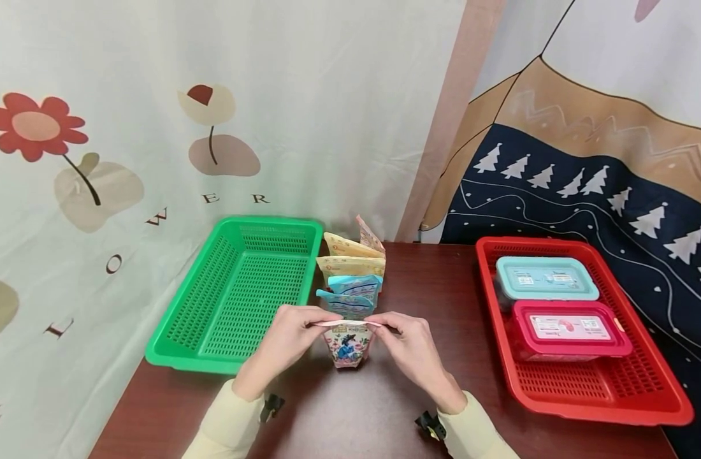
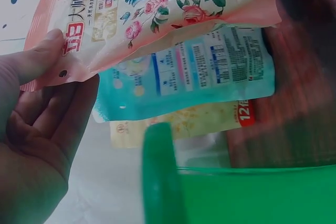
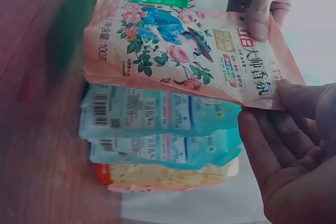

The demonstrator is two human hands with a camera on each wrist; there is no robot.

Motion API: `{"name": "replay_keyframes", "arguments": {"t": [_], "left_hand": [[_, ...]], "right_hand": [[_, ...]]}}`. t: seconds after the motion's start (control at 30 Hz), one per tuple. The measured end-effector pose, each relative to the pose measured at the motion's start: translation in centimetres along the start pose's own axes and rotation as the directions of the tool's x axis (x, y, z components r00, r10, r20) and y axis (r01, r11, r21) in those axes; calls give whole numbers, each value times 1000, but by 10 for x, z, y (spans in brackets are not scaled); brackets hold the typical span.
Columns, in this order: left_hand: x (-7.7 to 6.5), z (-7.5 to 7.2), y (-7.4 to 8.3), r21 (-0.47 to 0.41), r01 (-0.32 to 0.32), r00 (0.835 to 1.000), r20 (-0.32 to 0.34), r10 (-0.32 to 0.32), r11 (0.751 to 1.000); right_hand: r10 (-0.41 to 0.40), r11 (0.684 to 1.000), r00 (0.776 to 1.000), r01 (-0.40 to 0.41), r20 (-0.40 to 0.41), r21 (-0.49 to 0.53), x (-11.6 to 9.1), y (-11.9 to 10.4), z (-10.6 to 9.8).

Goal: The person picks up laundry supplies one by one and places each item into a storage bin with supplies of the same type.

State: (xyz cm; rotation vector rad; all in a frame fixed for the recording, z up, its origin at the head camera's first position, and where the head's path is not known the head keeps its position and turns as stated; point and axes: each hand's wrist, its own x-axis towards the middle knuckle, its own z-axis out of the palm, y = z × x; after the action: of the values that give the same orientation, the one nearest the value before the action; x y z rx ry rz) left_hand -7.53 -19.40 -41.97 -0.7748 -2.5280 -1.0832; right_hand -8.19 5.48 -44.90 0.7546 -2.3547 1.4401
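A pink laundry detergent pouch (image 1: 346,347) printed with roses and a blue-dressed figure is held upright by its top edge. The left hand (image 1: 293,335) pinches one top corner between thumb and fingers, and the right hand (image 1: 404,343) pinches the opposite corner. Close behind it stand two blue pouches, the nearer blue pouch (image 1: 345,303) and the farther blue pouch (image 1: 356,285). Beyond them are yellow pouches (image 1: 356,266) and a pink pouch (image 1: 370,234) at the back of the row. In the right wrist view the rose pouch (image 3: 173,51) shows its printed front.
A green basket (image 1: 184,306) stands left of the row, its near side close to the left forearm. On the right, a red basket (image 1: 597,411) contains a container with a light blue lid (image 1: 548,278) and one with a pink lid (image 1: 571,327). A printed curtain (image 1: 327,115) hangs behind the table (image 1: 431,274).
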Motion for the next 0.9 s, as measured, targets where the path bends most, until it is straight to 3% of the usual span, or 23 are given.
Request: {"name": "replay_keyframes", "arguments": {"t": [0.17,0.47,0.67,0.9], "left_hand": [[0,-9,3,-26,8,1000,-28,-8,1000],[3,-31,12,-38,-42,993,-115,37,998],[4,-47,18,-101,-2,989,-148,-13,995],[8,-70,24,-206,84,977,-176,-121,975]], "right_hand": [[-16,1000,1000,16,-3,20,5,-8,-3],[-38,996,999,39,-7,78,19,-31,-9],[-26,990,1000,24,16,142,31,-48,-12],[-51,985,998,46,25,167,52,-67,-11]]}}
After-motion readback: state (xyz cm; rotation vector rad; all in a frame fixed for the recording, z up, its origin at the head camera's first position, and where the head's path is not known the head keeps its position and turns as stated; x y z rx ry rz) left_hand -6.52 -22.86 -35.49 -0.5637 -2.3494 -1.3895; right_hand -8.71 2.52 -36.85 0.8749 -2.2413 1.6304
